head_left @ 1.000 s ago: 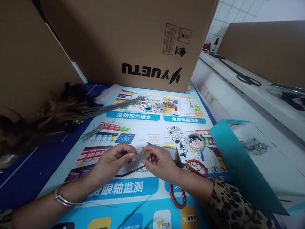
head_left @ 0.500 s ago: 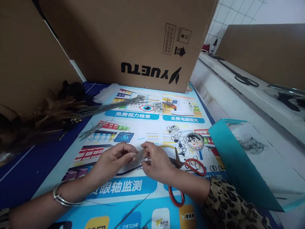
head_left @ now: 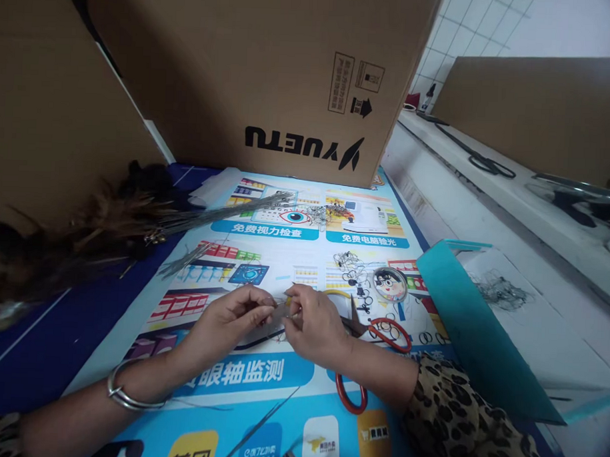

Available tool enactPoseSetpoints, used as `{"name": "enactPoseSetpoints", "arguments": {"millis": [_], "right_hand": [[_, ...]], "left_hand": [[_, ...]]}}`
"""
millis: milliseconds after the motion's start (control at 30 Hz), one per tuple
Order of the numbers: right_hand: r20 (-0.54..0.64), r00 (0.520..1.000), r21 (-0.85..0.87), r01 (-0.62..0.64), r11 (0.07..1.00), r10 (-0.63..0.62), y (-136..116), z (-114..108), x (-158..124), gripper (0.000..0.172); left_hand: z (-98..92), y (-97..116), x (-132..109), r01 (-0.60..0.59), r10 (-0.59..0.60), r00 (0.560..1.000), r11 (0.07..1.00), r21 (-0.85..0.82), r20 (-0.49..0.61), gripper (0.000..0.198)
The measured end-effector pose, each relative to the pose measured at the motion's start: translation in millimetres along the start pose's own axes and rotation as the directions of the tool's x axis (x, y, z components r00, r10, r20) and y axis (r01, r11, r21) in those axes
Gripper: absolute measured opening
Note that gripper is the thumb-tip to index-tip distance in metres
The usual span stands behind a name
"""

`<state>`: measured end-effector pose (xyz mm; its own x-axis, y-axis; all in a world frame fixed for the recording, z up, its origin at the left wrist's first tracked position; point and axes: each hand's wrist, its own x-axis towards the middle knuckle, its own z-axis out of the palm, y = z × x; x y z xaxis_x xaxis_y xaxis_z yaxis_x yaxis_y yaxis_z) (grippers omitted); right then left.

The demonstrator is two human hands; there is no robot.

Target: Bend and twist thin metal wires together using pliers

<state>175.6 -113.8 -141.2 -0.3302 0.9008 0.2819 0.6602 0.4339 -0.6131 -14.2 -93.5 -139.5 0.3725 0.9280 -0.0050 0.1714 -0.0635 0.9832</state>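
My left hand [head_left: 232, 317] and my right hand [head_left: 314, 322] meet fingertip to fingertip over a printed blue poster [head_left: 260, 373] on the table. Both pinch a small thin piece between them, too small to name. A silver bangle [head_left: 124, 392] sits on my left wrist; my right arm wears a leopard-print sleeve [head_left: 458, 420]. Red-handled scissors [head_left: 376, 337] lie just right of my right hand, partly under it. Small metal rings [head_left: 356, 270] and a round cartoon badge [head_left: 389, 283] lie beyond them.
A large YUETU cardboard box [head_left: 270, 80] stands at the back, another cardboard sheet [head_left: 44, 106] at left. Dark feathers [head_left: 74, 234] and a bundle of thin wires [head_left: 225, 209] lie at left. A teal box lid [head_left: 471, 327] holds wire bits at right. Black scissors [head_left: 487, 161] rest on the white ledge.
My hands stay pinched together; the fingers shifted slightly closer and a little left. Nothing else moved.
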Motion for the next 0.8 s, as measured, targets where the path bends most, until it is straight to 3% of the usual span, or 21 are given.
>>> {"name": "enactPoseSetpoints", "arguments": {"millis": [100,400,500,800], "right_hand": [[-0.002,1.000,0.029,-0.001,1.000,0.001,-0.9,-0.8,-0.7,0.042],[0.085,0.994,0.321,-0.089,0.943,0.065,0.8,-1.2,4.7,0.047],[0.072,0.994,0.321,-0.099,0.942,0.080,2.8,0.8,4.3,0.046],[-0.068,0.997,0.183,0.034,0.983,-0.021,3.5,-1.3,-0.6,0.035]], "left_hand": [[-0.1,0.2,-0.3,-0.001,0.001,1.000,1.000,0.002,-0.011,0.013],[2.6,1.8,-2.9,-0.002,0.004,0.999,0.997,-0.078,0.036,0.012],[3.2,1.8,-3.3,-0.011,0.014,0.999,0.997,-0.072,0.041,0.012],[0.0,-0.7,-1.1,-0.021,0.020,1.000,0.998,-0.055,-0.007,0.013]]}}
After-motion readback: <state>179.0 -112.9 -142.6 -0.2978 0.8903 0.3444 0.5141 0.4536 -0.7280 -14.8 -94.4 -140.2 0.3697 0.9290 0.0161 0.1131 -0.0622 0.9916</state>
